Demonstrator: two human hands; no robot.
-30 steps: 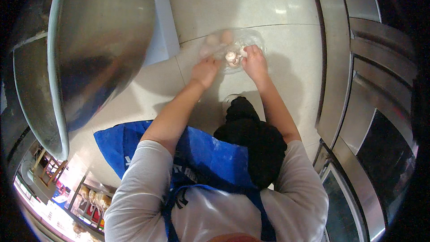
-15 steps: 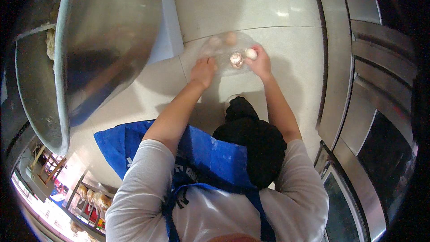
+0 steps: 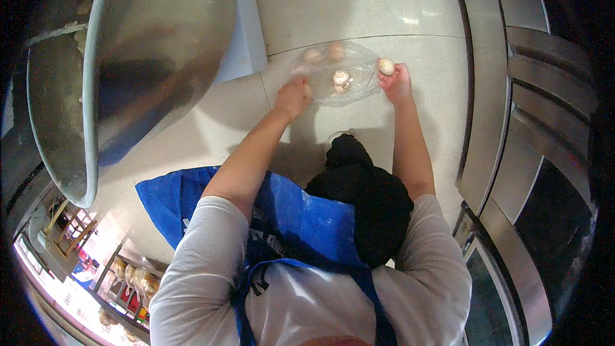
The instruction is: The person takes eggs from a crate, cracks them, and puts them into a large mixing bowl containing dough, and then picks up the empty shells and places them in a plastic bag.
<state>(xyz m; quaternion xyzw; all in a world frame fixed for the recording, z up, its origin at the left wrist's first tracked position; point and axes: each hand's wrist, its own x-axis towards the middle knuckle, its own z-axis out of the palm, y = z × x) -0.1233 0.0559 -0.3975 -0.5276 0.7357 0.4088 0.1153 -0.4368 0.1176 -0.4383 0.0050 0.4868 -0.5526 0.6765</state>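
Note:
A clear plastic bag (image 3: 362,57) lies on the tiled floor in front of me. Through its film show two brownish rounded things like eggs, a farther egg (image 3: 335,51) and a paler egg (image 3: 312,56), and cracked pieces of eggshell (image 3: 341,80). My left hand (image 3: 292,97) is closed on the bag's left side; a pale tan rounded thing by its fingers is partly hidden. At the bag's right edge, my right hand (image 3: 398,82) grips a pale egg (image 3: 385,66) in its fingertips. Whether it also pinches the film, I cannot tell.
A large metal bowl (image 3: 160,45) with a thick rim stands at the left, beside a light blue box-like base (image 3: 248,25). Steel cabinets (image 3: 487,90) line the right. My blue apron (image 3: 301,211) and black-clad knee (image 3: 359,192) are below; a rack (image 3: 122,282) holds wrapped goods.
My right hand has moved right with the egg, from over the bag to its right edge. The left hand's fingers have curled closed on the bag, which is stretched wider to the right.

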